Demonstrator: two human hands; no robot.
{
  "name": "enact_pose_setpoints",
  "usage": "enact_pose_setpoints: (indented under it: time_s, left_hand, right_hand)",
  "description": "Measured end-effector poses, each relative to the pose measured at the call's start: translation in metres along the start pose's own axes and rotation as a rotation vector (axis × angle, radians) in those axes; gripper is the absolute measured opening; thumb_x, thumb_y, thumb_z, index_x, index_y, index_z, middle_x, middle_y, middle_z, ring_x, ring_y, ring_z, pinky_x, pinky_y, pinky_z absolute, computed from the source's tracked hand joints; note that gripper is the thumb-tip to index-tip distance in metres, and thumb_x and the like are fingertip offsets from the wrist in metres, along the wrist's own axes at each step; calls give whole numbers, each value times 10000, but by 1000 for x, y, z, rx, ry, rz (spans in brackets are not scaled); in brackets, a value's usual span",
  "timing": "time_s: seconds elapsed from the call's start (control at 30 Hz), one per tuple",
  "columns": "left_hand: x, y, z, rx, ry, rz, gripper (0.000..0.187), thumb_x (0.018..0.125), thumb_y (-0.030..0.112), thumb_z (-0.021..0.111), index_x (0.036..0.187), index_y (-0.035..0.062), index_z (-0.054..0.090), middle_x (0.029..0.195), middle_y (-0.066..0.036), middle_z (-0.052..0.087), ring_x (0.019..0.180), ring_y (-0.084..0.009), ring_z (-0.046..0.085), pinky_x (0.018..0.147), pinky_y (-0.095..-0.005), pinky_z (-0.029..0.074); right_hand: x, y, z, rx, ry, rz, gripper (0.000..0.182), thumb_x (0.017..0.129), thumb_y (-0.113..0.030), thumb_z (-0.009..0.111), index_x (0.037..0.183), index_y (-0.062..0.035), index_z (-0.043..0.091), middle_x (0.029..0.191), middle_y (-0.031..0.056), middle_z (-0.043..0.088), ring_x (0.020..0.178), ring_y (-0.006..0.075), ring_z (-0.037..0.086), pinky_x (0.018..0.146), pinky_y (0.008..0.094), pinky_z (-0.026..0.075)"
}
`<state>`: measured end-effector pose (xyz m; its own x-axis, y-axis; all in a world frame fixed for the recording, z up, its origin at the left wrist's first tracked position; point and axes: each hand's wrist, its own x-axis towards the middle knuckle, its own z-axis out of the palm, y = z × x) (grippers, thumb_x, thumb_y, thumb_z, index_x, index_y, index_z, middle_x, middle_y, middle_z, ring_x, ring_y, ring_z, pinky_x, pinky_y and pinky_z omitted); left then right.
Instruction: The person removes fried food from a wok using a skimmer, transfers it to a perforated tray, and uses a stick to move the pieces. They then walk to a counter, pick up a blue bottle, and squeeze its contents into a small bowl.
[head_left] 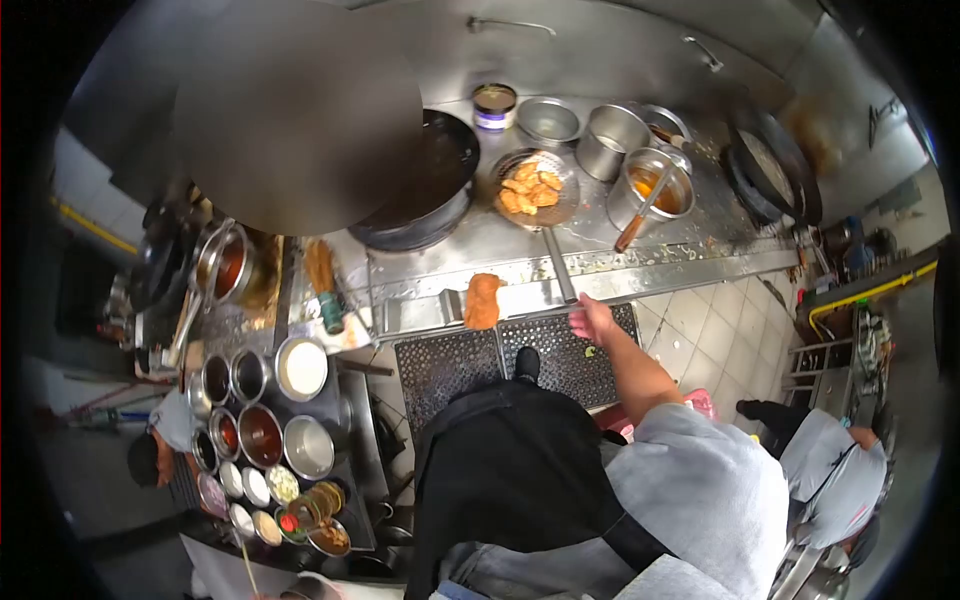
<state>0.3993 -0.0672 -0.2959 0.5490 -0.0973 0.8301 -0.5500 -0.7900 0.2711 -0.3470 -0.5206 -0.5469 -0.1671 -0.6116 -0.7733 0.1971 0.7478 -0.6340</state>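
Note:
My right hand (592,321) is beside the end of the handle of a perforated skimmer (560,265), its fingers partly curled; whether it touches the handle is unclear. Pieces of golden fried food (530,189) lie in the skimmer's bowl, which rests on the steel counter. To the left, an orange-brown cloth (482,301) hangs over the counter's front edge, near the handle of a large dark wok (425,190). My left hand does not show.
Metal pots (612,140), a pot of orange liquid with a ladle (650,190) and a tin (494,107) stand along the back. Several containers of sauces and ingredients (260,436) are at the left. Another person (835,470) is at the right, one more at the far left (172,435).

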Motion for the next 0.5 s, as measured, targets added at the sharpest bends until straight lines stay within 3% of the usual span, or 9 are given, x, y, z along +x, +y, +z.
enact_pose_setpoints:
  time_s: [0.03,0.07,0.1,0.17,0.2,0.23,0.27,0.37,0.5]
  left_hand:
    - [5,117,12,-394,-148,-105,295,969,264,577,1055,10,702,955,-120,717,847,-262,687,757,-376,561]
    - [-7,165,47,-484,-263,-60,258,973,170,568,1107,-12,690,1042,-136,704,902,-258,671,847,-345,536]
    - [-24,228,76,-574,-416,-103,263,971,184,574,1095,-16,690,1080,-137,696,940,-232,665,851,-321,527]
    - [-62,370,101,-928,-744,-89,242,981,123,584,1148,-50,616,1028,-131,684,925,-196,656,856,-297,527]
    - [-89,431,110,-1072,-797,-103,209,972,114,595,1103,-43,638,1047,-134,678,933,-208,652,862,-315,522]
    - [-105,485,111,-1057,-831,187,164,952,104,621,1042,-26,667,1046,-127,681,937,-203,646,847,-326,523]
    - [-132,536,122,-1206,-869,244,121,927,103,650,970,-1,695,1003,-132,696,923,-216,646,837,-333,514]
    - [-180,671,106,-1214,-906,688,67,882,108,682,900,48,705,920,-99,713,884,-270,653,841,-377,467]
    - [-253,768,118,-1250,-977,925,54,885,127,671,896,80,694,881,-77,702,830,-263,640,823,-383,443]
  right_hand:
    - [-9,-24,11,95,-89,6,570,972,-575,462,1316,-123,512,1106,112,645,954,239,626,794,437,523]
    - [-15,-42,23,166,-132,-16,596,977,-587,432,1353,-130,498,1152,122,634,978,242,611,825,454,509]
    - [-18,-58,29,219,-238,-24,591,981,-591,418,1366,-148,491,1164,116,631,1017,246,594,867,456,480]
    - [-5,-74,36,322,-338,14,465,991,-513,472,1233,-123,550,998,75,648,859,185,615,750,383,507]
    - [-3,-77,41,318,-380,-19,314,988,-417,538,1094,-123,562,849,28,616,698,150,594,602,333,491]
    - [-4,-77,40,182,-309,-90,182,979,-301,580,1003,-126,539,750,-5,571,572,120,538,487,285,437]
    - [-5,-78,39,160,-262,-87,157,969,-273,595,1005,-131,537,729,-11,556,555,112,521,467,281,422]
    - [-29,-89,24,134,-186,-29,161,957,-258,612,1010,-130,529,713,-17,519,544,97,495,443,269,395]
    - [-38,-79,1,19,-151,-15,261,942,-288,615,1112,-110,529,769,-7,528,554,89,497,466,266,413]
